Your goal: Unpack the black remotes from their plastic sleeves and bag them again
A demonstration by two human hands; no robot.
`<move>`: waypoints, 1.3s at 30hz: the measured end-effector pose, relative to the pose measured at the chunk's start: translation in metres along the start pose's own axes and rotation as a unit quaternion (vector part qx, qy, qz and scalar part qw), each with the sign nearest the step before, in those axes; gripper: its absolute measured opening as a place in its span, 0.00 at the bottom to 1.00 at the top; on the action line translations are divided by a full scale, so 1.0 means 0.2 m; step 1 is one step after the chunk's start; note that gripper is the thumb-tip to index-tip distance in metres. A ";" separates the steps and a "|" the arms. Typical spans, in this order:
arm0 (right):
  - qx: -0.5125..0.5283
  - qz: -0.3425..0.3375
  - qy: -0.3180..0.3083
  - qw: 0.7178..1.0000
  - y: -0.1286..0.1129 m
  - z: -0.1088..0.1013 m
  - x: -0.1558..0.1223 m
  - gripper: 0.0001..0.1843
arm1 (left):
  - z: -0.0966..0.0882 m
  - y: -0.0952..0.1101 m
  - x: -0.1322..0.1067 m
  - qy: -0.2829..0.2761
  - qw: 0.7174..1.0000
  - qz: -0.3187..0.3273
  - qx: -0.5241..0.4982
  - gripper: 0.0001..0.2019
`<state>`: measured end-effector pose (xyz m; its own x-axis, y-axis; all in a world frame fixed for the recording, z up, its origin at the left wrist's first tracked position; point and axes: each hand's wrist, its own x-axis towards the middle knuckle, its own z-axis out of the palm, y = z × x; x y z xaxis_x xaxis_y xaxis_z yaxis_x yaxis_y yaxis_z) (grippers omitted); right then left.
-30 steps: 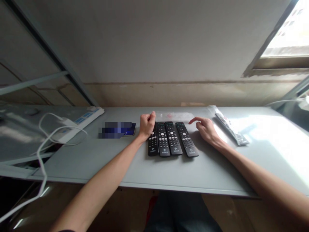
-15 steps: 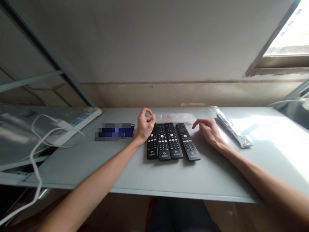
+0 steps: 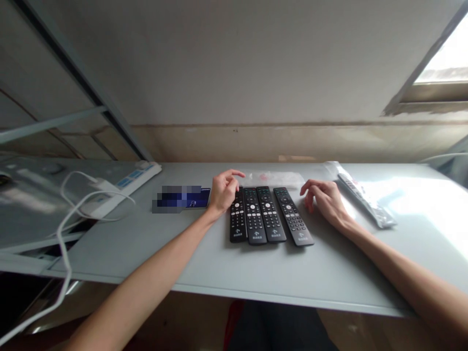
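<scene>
Several black remote controls lie face up side by side on the grey table. My left hand is over the top end of the leftmost remote control and covers part of it. Its index finger points out to the right, the others are bent, and nothing is held. The rightmost remote control lies a little apart from the others, tilted. Just right of it rests my right hand, fingers loosely bent and apart, holding nothing. Behind the row is a flat clear plastic bag.
A remote control in a clear bag lies at the right. Left of my left hand is a phone, partly pixelated. A white power strip with a white cable sits farther left. The wall rises behind the table.
My left index finger has straightened out from a curled, pinch-like shape. My right hand's fingers are bent slightly more. The whole view has shifted, so everything appears farther right.
</scene>
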<state>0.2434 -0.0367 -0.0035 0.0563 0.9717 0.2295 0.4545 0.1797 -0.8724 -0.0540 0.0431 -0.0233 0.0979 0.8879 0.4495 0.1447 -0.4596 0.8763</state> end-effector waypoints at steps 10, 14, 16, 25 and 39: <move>-0.038 -0.020 0.017 0.999 -0.03 0.00 0.00 0.17 | 0.00 0.02 -0.01 0.026 1.000 -0.009 0.011 0.15; -0.043 -0.011 0.006 0.999 -0.03 0.01 0.00 0.19 | 0.01 0.04 -0.02 0.011 1.000 0.011 0.007 0.05; -0.044 -0.008 0.002 0.999 -0.04 0.01 -0.01 0.18 | 0.01 0.05 -0.02 -0.002 1.000 0.023 0.000 0.04; -0.043 -0.033 -0.024 0.998 -0.09 0.01 -0.03 0.21 | 0.01 0.02 0.01 -0.012 0.985 0.143 0.098 0.07; -0.045 -0.117 0.018 0.992 -0.01 0.01 0.03 0.04 | -0.03 0.03 -0.02 0.002 0.990 0.107 0.091 0.14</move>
<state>0.2401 -0.0317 -0.0015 -0.0292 0.8990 0.4369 0.5357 0.3831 -0.7525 -0.0600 0.0370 -0.0177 0.1414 0.7691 0.6233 0.2959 -0.6337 0.7148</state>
